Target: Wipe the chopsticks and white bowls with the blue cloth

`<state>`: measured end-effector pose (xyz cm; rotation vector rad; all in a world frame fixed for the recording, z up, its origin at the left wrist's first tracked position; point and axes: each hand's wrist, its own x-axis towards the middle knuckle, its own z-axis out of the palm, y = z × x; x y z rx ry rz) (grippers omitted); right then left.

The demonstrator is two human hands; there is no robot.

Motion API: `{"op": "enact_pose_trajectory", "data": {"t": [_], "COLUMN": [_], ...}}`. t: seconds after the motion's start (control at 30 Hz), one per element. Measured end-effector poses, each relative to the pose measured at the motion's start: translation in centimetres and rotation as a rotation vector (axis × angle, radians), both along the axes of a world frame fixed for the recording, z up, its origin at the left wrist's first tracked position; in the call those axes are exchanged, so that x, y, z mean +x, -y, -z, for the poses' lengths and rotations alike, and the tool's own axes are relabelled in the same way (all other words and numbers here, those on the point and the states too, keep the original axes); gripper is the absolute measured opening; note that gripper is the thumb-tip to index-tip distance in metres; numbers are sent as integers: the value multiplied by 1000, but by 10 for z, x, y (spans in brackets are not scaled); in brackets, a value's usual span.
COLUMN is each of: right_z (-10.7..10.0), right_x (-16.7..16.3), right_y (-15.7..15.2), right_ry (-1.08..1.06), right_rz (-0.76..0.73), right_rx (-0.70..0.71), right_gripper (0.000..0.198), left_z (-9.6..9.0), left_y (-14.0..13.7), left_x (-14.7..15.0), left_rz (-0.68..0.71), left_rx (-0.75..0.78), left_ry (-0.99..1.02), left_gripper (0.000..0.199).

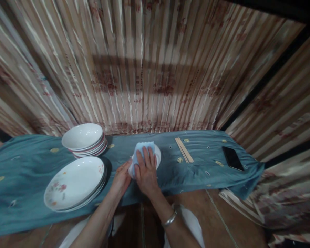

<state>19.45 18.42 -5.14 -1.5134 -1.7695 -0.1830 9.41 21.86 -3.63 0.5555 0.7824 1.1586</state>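
Note:
A small white plate [158, 155] is at the middle of the table, mostly covered by a light blue cloth [145, 145] and my hands. My left hand [122, 177] grips the plate's left edge, its fingers partly hidden beneath. On top, my right hand [146, 173] holds the cloth against the plate, fingers slightly apart over it. To the left of my hands stands a stack of large oval plates [74, 182] with a floral pattern. Behind that stack are several piled white bowls [83, 136] with red bands.
Wooden chopsticks [184, 150] lie to the right of the plate. Farther right, a black phone [232, 158] rests near the table's end. A teal patterned cloth [196, 179] covers the narrow table. Pleated curtains [150, 69] hang right behind it.

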Motion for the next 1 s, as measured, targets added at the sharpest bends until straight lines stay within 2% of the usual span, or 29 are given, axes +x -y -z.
{"op": "enact_pose_trajectory", "data": {"t": [0.13, 0.27, 0.43, 0.77, 0.87, 1.0], "right_z": [3, -2, -3, 27, 25, 11], "right_x": [-10, 5, 31, 60, 62, 52], "right_y": [4, -2, -15, -39, -36, -23], "right_ry": [117, 115, -93, -542, -521, -326], "right_rz": [-55, -36, 86, 70, 60, 49], "right_rx": [-3, 7, 10, 64, 73, 98], "right_gripper": [48, 47, 46, 47, 46, 47], "left_z": [4, 1, -4, -7, -6, -5], "left_y": [-2, -3, -2, 1, 1, 2], "left_x": [-3, -1, 3, 1, 2, 3], "left_rz": [-52, -20, 16, 16, 6, 31], "left_rx": [26, 2, -7, -21, -11, -4], "left_ry": [-9, 4, 1, -42, -47, -39], "left_gripper": [23, 26, 31, 38, 37, 37]}}
